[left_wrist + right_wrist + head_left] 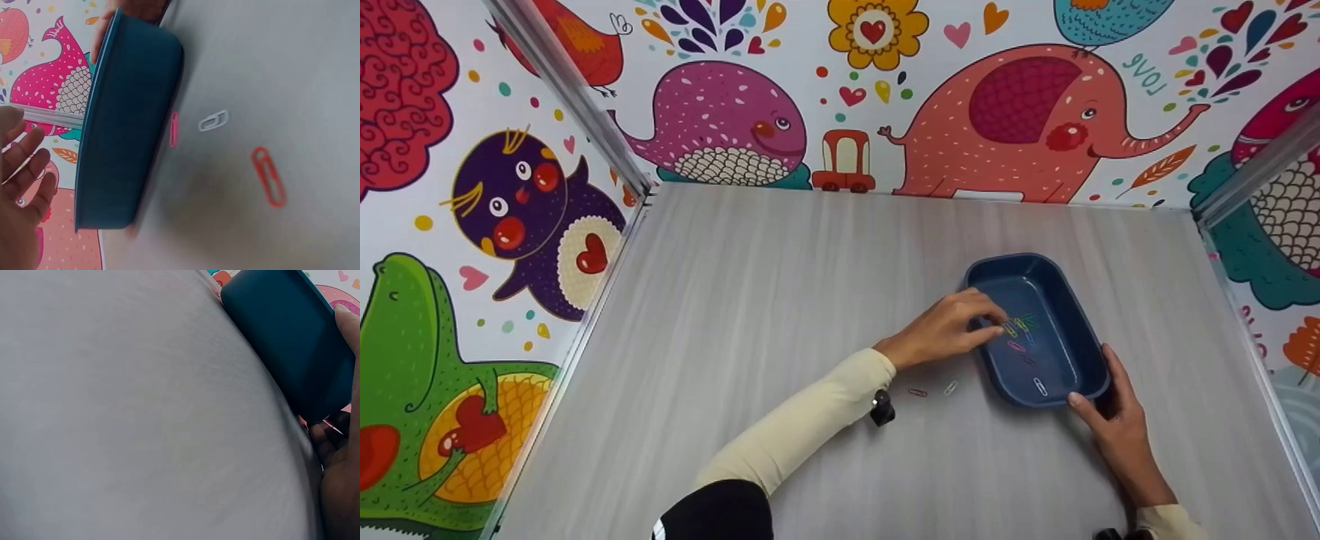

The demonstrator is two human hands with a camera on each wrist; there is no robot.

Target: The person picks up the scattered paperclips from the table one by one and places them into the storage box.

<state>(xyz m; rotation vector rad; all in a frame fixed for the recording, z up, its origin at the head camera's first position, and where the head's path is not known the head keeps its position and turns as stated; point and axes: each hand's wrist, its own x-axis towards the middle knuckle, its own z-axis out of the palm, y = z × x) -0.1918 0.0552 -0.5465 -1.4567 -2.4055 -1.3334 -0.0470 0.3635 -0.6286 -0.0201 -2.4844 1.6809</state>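
A dark blue plastic tub stands on the right half of the table. Several coloured paper clips lie in it, with a white paper clip near its front end. My left hand reaches over the tub's left rim, thumb and fingertips close above a cluster of clips; its fingers are spread in the left wrist view. My right hand grips the tub's front right corner, thumb at the rim and other fingers around the outside. Outside the tub lie a red paper clip, a white paper clip and a pink paper clip.
The grey wood-grain table extends left of the tub. Walls with printed cartoon animals border it at the back and both sides, with metal rails at the corners. A small black camera sits on the left wrist.
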